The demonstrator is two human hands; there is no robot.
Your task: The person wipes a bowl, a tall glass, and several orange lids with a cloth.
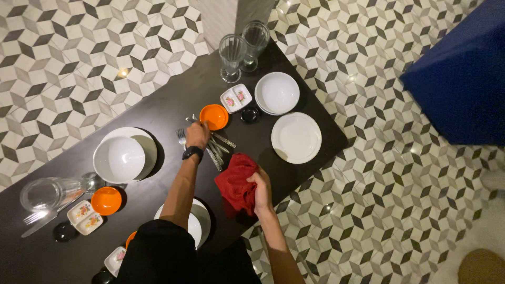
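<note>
Left hand (198, 134) is closed over a loose bundle of steel cutlery (216, 148) lying on the dark rectangular table (163, 108), just beside the small orange round bowl (214, 117). Fork tines show at the hand's left; handles fan out toward the lower right. How many pieces are actually pinched cannot be made out; the hand covers the grip point. A black wristband (192, 152) sits on that wrist.

Right hand (260, 185) is clenched on a crumpled dark red cloth (236, 182), held near the table's right edge, close to the cutlery handles.

Judgement on the step in hand: the cutlery is best lifted near its balance point, one piece at a time, with the cloth wrapped fully round the handle so that nothing slips.

Clearances: the orange bowl nearly touches the left knuckles, so any sweep forward risks nudging it. The white flat plate (296, 137) lies near the table's right edge. The white twin-well sauce dish (235, 98) and two clear ribbed glasses (232, 57) stand further ahead, well apart from both hands. Open tabletop lies left of the cutlery, before the white deep bowl (119, 159) on its plate. The patterned tile floor (379, 173) begins directly past the right hand.
</note>
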